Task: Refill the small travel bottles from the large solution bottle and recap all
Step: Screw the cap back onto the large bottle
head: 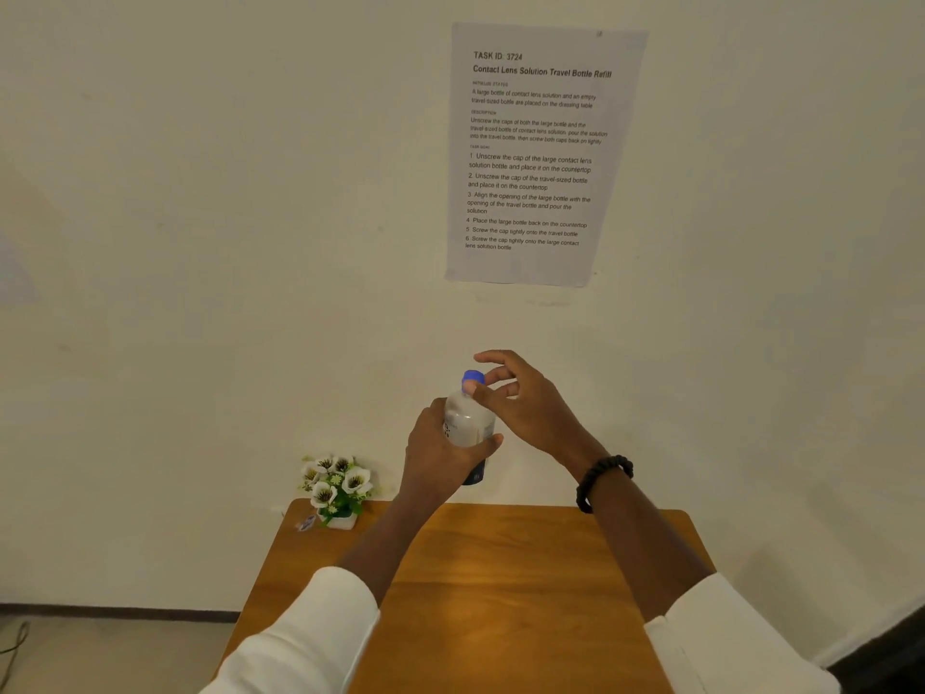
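Translucent plastic solution bottle [468, 423] with blue screw cap [473, 377] was gripped by left hand [440, 453] above wooden table [500, 593]; cap was pinched by right hand [525, 403].

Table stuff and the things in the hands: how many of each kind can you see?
Bottles: 1, the large bottle with a blue cap, held up by the left hand; the right hand is at the cap.
Flower pots: 1.
Small packets: 1, too blurred to identify.
Bracelets: 1.
Wall sheets: 1.
Total: 5.
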`<state>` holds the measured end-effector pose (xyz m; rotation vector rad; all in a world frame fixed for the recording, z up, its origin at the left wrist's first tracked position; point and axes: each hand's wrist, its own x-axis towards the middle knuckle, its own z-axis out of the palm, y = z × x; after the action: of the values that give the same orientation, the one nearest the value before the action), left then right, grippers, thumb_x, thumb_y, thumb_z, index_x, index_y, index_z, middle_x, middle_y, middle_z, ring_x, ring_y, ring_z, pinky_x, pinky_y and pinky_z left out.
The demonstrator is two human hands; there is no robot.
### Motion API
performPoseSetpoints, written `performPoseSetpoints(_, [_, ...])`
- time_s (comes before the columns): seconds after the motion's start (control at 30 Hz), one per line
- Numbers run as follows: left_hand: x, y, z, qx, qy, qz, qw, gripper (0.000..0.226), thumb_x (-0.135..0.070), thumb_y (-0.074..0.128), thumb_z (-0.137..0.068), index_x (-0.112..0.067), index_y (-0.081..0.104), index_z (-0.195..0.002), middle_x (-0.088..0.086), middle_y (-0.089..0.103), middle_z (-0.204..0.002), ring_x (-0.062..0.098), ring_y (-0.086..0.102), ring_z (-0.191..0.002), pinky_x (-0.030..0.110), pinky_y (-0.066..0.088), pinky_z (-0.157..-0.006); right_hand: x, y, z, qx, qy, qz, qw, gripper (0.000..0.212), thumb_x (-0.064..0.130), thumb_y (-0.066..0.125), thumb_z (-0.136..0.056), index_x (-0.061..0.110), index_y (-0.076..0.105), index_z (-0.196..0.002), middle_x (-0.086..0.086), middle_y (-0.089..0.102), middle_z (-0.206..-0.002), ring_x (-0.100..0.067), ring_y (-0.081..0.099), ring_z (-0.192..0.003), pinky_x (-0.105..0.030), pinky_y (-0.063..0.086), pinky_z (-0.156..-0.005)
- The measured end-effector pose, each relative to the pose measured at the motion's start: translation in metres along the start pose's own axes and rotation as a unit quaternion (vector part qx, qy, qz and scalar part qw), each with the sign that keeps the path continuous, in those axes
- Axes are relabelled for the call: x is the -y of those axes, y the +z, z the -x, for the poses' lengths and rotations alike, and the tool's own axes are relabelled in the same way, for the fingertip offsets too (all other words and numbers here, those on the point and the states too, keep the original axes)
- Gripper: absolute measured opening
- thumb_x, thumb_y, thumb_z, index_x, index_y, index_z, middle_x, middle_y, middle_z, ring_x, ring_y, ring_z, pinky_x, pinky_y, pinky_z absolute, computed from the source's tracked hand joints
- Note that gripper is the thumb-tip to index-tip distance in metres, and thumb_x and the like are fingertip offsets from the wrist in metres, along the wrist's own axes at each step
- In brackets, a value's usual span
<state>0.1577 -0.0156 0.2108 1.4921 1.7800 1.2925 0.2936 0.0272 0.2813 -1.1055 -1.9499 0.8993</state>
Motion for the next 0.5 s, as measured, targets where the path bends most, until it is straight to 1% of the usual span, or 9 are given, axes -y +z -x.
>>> performPoseSetpoints(0.1, [0.006, -0.001, 0.002, -0.010, -0.008, 0.009, 1.000, 0.066, -0.046, 0.081, -0.073, -0.020, 0.048, -0.124, -0.005, 0.060, -0.110, 0.015, 0.060, -0.094, 0.028, 0.053, -0.087, -0.011, 0.004, 0.002, 0.031, -0.008, 0.024, 0.999, 0.062, 0.043, 0.074, -0.084, 0.030, 0.046, -0.137, 0.005, 0.057, -0.125, -0.015, 0.061, -0.101, -0.014, 0.050, -0.076])
performPoseSetpoints(0.17, [0.010, -0.004, 0.007, -0.013, -0.011, 0.022, 1.000, 0.062, -0.042, 0.083, -0.071, -0.022, 0.051, -0.121, -0.008, 0.062, -0.105, 0.011, 0.061, -0.089, 0.022, 0.052, -0.079, -0.019, 0.013, 0.007, 0.060, -0.001, 0.034, 0.998, 0.071, 0.043, 0.077, -0.080, 0.030, 0.042, -0.141, 0.003, 0.055, -0.132, -0.015, 0.059, -0.105, -0.016, 0.050, -0.077])
performPoseSetpoints(0.23, [0.017, -0.007, 0.013, -0.005, -0.015, 0.032, 0.999, 0.059, -0.037, 0.083, -0.070, -0.023, 0.054, -0.119, -0.010, 0.063, -0.101, 0.006, 0.061, -0.085, 0.016, 0.048, -0.072, -0.024, 0.025, 0.011, 0.086, 0.004, 0.029, 0.996, 0.075, 0.041, 0.078, -0.080, 0.029, 0.040, -0.143, 0.001, 0.054, -0.135, -0.016, 0.059, -0.106, -0.013, 0.049, -0.074])
performPoseSetpoints(0.33, [0.037, -0.012, 0.022, -0.002, -0.040, 0.048, 0.998, 0.060, -0.036, 0.084, -0.068, -0.024, 0.054, -0.118, -0.007, 0.065, -0.104, 0.009, 0.063, -0.089, 0.017, 0.049, -0.071, -0.032, 0.047, 0.015, 0.101, 0.001, 0.022, 0.995, 0.076, 0.040, 0.079, -0.080, 0.029, 0.039, -0.144, 0.000, 0.054, -0.135, -0.016, 0.060, -0.105, -0.009, 0.048, -0.070])
performPoseSetpoints(0.43, [0.057, -0.020, 0.026, -0.001, -0.062, 0.045, 0.997, 0.062, -0.039, 0.085, -0.066, -0.024, 0.054, -0.118, -0.006, 0.065, -0.105, 0.010, 0.063, -0.090, 0.020, 0.052, -0.071, -0.038, 0.069, 0.016, 0.099, -0.011, 0.016, 0.995, 0.071, 0.042, 0.077, -0.082, 0.033, 0.040, -0.142, 0.008, 0.054, -0.133, -0.013, 0.058, -0.106, -0.012, 0.049, -0.077])
performPoseSetpoints(0.5, [0.069, -0.026, 0.025, -0.006, -0.067, 0.027, 0.997, 0.067, -0.050, 0.083, -0.062, -0.026, 0.054, -0.117, -0.008, 0.064, -0.103, 0.010, 0.063, -0.090, 0.026, 0.055, -0.071, -0.036, 0.081, 0.016, 0.085, -0.012, -0.010, 0.996, 0.059, 0.042, 0.072, -0.087, 0.035, 0.045, -0.139, 0.016, 0.055, -0.127, -0.009, 0.058, -0.108, -0.018, 0.052, -0.082])
